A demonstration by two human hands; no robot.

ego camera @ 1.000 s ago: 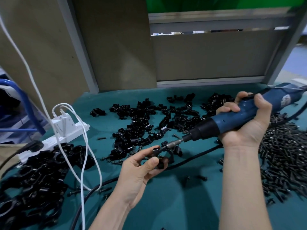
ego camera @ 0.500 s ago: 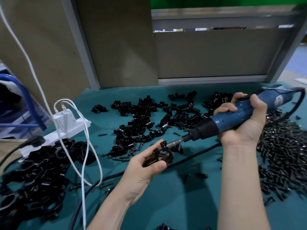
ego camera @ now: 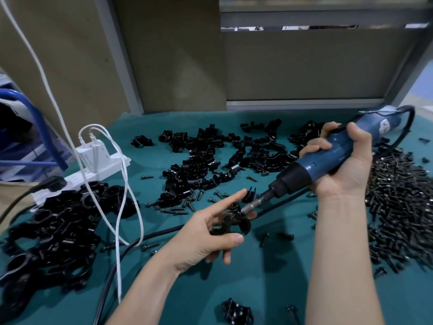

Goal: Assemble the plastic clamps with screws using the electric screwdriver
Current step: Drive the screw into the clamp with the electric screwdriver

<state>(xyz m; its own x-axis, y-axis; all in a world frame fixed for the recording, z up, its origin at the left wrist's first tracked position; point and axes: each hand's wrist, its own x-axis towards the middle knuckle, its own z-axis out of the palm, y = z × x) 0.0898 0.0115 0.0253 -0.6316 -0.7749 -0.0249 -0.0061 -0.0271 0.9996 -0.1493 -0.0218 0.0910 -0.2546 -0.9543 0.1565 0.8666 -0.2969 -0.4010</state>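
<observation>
Clamp (ego camera: 230, 222) is pinched in our left hand (ego camera: 206, 240), facing the screwdriver (ego camera: 328, 158), which our right hand (ego camera: 344, 170) grips whole-fisted so we can drive the bit (ego camera: 251, 205) straight.

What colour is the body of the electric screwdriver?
Blue, with a black nose, on the electric screwdriver; head view.

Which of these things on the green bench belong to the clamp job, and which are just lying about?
For the job: electric screwdriver in the right hand; clamp pinched in the left hand; loose clamp parts; screw heap.
Lying about: white power strip, charger, white cables, blue hose.
</observation>
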